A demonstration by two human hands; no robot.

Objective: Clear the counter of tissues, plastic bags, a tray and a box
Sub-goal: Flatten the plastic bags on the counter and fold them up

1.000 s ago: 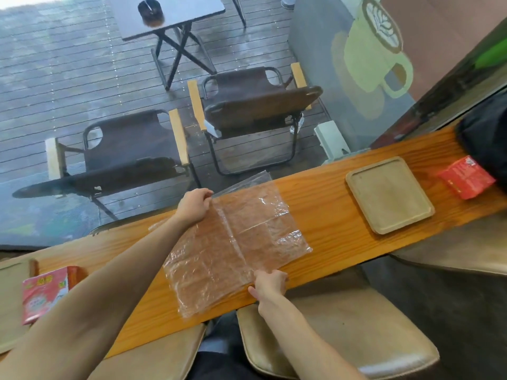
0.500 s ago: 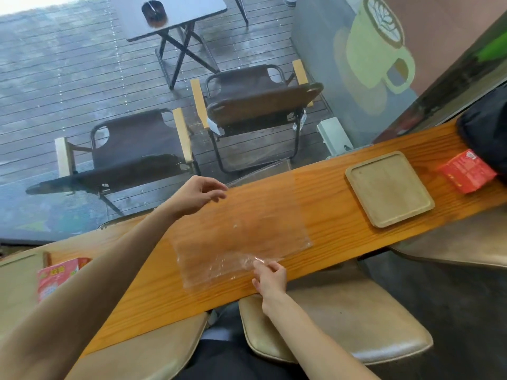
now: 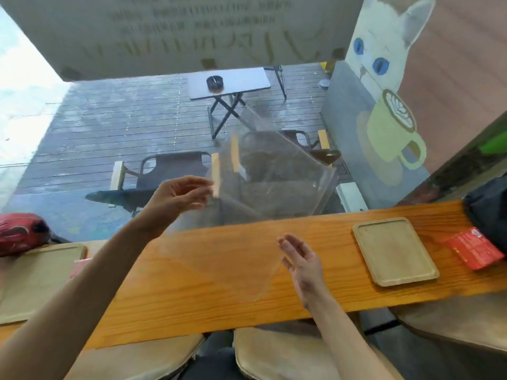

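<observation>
A clear plastic bag billows mid-frame above the bench, light, limp, slippery. The left hand pinches its edge; the right hand hangs open beside it.

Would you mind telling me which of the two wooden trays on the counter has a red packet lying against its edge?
The left tray, partly out of frame: a red packet lies at its right edge.

Café window seating, a long wooden counter running along the glass, a painted cat with a latte cup showing beyond it, cushioned stools tucking under it, folding chairs and a table sitting on decking outside past it.
</observation>
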